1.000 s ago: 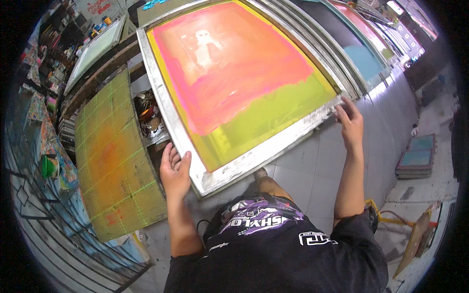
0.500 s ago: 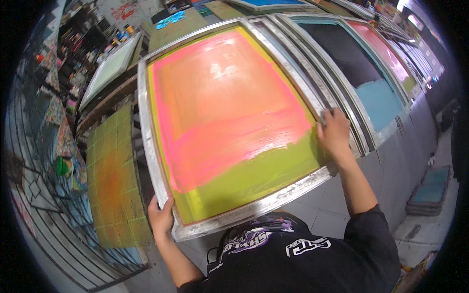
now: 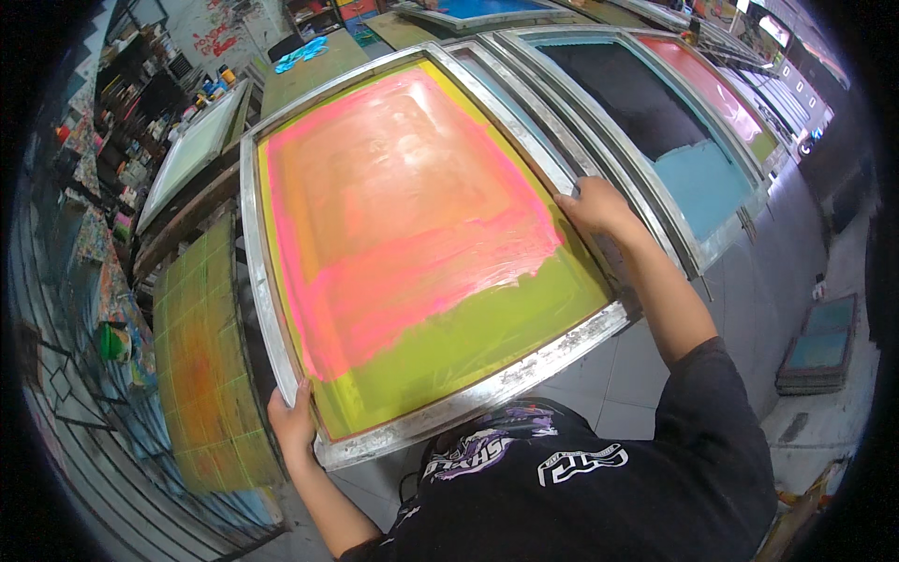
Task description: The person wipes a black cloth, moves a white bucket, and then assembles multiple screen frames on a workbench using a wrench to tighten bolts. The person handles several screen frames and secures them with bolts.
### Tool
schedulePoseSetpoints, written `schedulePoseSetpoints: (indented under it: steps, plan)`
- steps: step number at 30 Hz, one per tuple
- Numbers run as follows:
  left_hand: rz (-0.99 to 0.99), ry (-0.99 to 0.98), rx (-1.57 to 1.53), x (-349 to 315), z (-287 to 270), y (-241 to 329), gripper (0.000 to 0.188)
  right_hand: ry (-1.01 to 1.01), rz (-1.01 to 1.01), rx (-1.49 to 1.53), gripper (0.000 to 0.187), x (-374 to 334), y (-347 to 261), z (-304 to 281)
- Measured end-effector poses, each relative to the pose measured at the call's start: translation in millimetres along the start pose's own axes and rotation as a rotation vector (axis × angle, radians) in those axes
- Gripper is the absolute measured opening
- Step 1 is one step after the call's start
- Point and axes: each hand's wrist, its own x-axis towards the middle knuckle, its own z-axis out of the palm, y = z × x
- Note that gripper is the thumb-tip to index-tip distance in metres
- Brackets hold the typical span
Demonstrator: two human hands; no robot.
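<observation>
A large screen printing frame (image 3: 440,290) lies tilted in front of me, its metal border scuffed and stained. Pink and orange ink covers most of its mesh, with a bare green band along the near side. My left hand (image 3: 293,423) is closed around the frame's left rail close to the near left corner, thumb on top. Farther up on the opposite side, my right hand (image 3: 596,208) grips the right rail, its fingers curled over the metal. The undersides of both grips are hidden.
To the right stand more screen frames, one with dark and blue mesh (image 3: 702,183), another pink (image 3: 702,80). A green board with an orange patch (image 3: 201,365) is at the left, near metal bars (image 3: 89,450). Stacked frames (image 3: 817,347) sit on the floor at right.
The frame has shifted slightly left in view. My right hand has moved up along the right rail, away from the near corner; my left hand keeps its hold near the corner.
</observation>
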Motion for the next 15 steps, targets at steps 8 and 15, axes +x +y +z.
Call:
schedulePoseSetpoints:
  steps: [8, 15]
  plan:
    - [-0.002, 0.030, 0.003, 1.1, -6.3, -6.4, 0.029, 0.062, 0.001, 0.140, 0.047, 5.0, 0.0, 11.9]
    - [0.016, 0.047, 0.060, -7.0, -9.1, 9.1, 0.037, 0.065, 0.025, 0.474, 0.059, 3.5, 19.3, 26.1]
